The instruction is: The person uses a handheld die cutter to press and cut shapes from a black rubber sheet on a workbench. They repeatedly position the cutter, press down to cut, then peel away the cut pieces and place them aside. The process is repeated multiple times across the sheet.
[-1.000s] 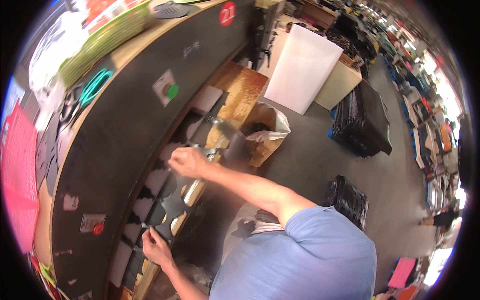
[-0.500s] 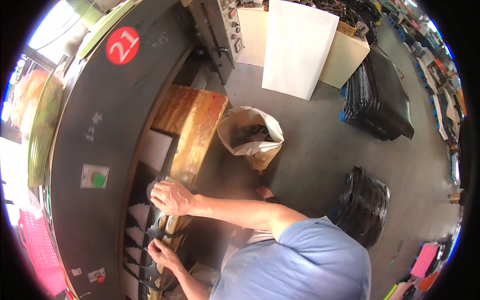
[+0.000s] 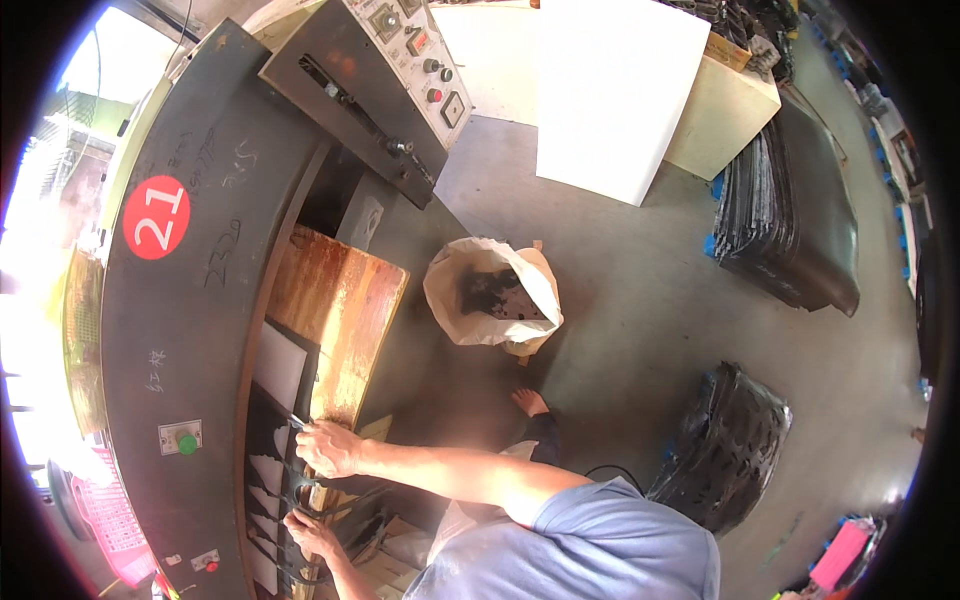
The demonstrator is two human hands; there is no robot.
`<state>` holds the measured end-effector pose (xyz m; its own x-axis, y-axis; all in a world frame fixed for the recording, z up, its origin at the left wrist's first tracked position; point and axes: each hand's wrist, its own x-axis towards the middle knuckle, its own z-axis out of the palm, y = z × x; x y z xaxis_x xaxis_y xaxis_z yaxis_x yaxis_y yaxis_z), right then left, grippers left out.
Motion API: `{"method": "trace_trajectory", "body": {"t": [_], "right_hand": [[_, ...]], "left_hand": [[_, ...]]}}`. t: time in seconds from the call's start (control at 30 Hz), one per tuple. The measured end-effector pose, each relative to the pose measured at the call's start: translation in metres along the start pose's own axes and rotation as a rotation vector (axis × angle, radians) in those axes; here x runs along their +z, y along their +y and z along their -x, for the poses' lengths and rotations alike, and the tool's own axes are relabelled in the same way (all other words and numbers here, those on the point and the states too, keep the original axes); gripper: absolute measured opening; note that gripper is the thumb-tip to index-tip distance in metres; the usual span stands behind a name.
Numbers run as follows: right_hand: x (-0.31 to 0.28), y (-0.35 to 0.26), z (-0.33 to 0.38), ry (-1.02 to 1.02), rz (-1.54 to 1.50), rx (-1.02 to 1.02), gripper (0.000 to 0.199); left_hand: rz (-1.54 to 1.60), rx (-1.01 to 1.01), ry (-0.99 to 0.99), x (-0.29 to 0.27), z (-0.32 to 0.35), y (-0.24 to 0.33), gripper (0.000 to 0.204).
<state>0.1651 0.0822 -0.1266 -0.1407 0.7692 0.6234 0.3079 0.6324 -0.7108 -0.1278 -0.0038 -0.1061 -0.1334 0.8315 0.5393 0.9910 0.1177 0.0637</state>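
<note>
My right hand [image 3: 330, 447] is closed over the edge of the machine bed; a small grey, metallic-looking bit shows at its fingertips, the rest hidden. Below it, my left hand [image 3: 312, 536] has its fingers bent together on a thin black sheet [image 3: 303, 495] with cut-out gaps. Strips of that sheet lie over a white board [image 3: 266, 505] in the machine's opening and hang across a worn wooden ledge [image 3: 338, 375]. Pale jagged shapes show between the strips.
The dark machine body [image 3: 200, 330] has a green button [image 3: 187, 443] and a control panel [image 3: 425, 60]. An open sack [image 3: 455, 320] with dark scraps stands on the floor. Stacks of black sheets [image 3: 800, 200] and a white panel [image 3: 620, 90] are farther right.
The view has shifted, so the machine, sack and panel sit lower in it. My right hand has moved nearer my left along the ledge, and a grey bit now shows at its fingers.
</note>
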Motion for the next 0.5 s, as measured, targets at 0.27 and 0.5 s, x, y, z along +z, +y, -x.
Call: {"method": "trace_trajectory", "body": {"t": [0.27,0.5], "right_hand": [[0.004,-0.002,-0.001,-0.043,-0.01,0.055,0.014],[0.006,-0.003,0.001,0.013,-0.023,0.063,0.015]], "left_hand": [[-0.098,-0.013,-0.04,0.003,-0.005,-0.011,0.033],[-0.106,-0.013,-0.064,0.002,-0.002,-0.017,0.035]]}}
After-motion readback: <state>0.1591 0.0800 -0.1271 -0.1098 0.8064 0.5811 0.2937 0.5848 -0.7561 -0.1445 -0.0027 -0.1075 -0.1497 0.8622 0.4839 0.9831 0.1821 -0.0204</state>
